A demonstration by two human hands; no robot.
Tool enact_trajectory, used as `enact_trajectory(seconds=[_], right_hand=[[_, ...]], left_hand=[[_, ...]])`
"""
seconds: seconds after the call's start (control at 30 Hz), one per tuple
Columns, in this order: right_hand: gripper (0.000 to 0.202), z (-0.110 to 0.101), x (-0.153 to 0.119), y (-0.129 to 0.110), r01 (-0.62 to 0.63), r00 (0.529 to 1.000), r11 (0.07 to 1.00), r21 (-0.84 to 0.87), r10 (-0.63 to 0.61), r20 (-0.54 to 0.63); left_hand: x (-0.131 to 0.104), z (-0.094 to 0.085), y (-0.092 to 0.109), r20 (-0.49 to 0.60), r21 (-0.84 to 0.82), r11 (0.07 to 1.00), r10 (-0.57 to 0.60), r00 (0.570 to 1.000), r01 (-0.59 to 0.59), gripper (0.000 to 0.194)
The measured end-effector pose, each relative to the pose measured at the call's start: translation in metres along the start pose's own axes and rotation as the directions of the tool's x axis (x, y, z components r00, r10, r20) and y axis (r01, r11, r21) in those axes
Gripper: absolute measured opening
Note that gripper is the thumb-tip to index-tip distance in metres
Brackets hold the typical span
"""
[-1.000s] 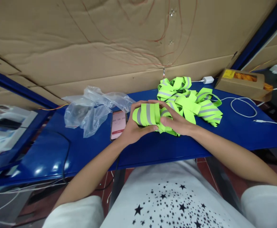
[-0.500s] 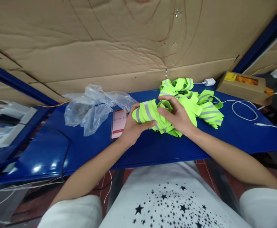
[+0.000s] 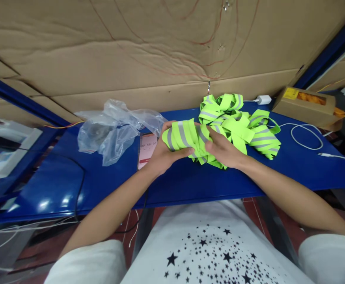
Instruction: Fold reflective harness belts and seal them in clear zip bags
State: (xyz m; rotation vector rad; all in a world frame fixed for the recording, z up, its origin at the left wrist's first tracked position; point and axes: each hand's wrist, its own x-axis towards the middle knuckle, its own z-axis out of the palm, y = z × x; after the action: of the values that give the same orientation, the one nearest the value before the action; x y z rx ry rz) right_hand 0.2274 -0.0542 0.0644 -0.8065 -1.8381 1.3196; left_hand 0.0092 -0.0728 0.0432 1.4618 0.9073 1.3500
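A bundle of neon yellow-green reflective straps [image 3: 181, 136] with grey stripes is held over the blue table. My left hand [image 3: 166, 153] wraps around its left end, thumb lying along the near side. At the right end of the bundle, my right hand [image 3: 221, 150] closes on the straps, its fingertips partly hidden behind them. More loose reflective straps [image 3: 234, 126] lie in a tangled heap just beyond and to the right of my right hand. A phone [image 3: 147, 149] showing a timer lies left of my left hand, partly covered by it.
Clear plastic bags [image 3: 113, 132] lie crumpled at the left on the blue table [image 3: 107, 185]. A cardboard box [image 3: 308, 106] with orange contents sits at the back right, near a white charger [image 3: 263, 99] and a white cable [image 3: 306, 148]. A cardboard panel [image 3: 131, 71] stands behind.
My right hand has come down from above the straps and closed on the bundle's right end. More stripes of the bundle now lie flat side by side. The left hand keeps its hold.
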Motion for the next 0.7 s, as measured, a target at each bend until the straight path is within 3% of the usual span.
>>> enact_trajectory(seconds=[0.07,0.13,0.27,0.37,0.47,0.53,0.6,0.67,0.7], right_hand=[[0.084,-0.001,0.002,-0.001,0.063,0.998,0.992,-0.107,-0.061,0.02],[0.077,0.0,0.004,0.0,0.063,0.998,0.992,-0.111,-0.064,-0.003],[0.065,0.004,0.007,0.006,0.003,1.0,1.0,0.01,-0.003,-0.003],[0.061,0.011,0.006,0.008,-0.056,0.998,0.983,0.174,0.057,-0.005],[0.058,0.018,0.004,0.005,-0.11,0.991,0.928,0.355,0.131,-0.034],[0.057,0.019,0.003,0.001,-0.122,0.983,0.904,0.41,0.166,-0.075],[0.058,0.017,0.005,-0.002,-0.116,0.966,0.898,0.424,0.201,-0.161],[0.066,0.012,0.007,-0.005,-0.129,0.925,0.89,0.437,0.268,-0.271],[0.073,0.009,0.008,-0.005,-0.142,0.895,0.882,0.45,0.308,-0.321]], left_hand=[[0.0,-0.003,0.002,0.052,0.101,0.993,0.057,0.997,-0.062,0.086],[-0.001,-0.003,0.004,0.113,0.188,0.974,0.106,0.988,-0.126,0.085],[-0.004,0.0,0.003,0.139,0.312,0.918,0.212,0.967,-0.246,0.076],[-0.003,0.0,0.006,0.192,0.297,0.9,0.272,0.943,-0.32,0.08],[0.002,-0.015,0.023,0.336,0.226,0.934,0.191,0.922,-0.276,0.084],[0.008,-0.039,0.039,0.395,0.291,0.932,0.09,0.914,-0.217,0.078],[0.014,-0.072,0.05,0.358,0.553,0.799,0.031,0.933,-0.239,0.065],[0.019,-0.111,0.053,0.227,0.876,0.444,-0.03,0.973,-0.191,0.063],[0.02,-0.13,0.051,0.159,0.954,0.268,-0.06,0.986,-0.137,0.068]])
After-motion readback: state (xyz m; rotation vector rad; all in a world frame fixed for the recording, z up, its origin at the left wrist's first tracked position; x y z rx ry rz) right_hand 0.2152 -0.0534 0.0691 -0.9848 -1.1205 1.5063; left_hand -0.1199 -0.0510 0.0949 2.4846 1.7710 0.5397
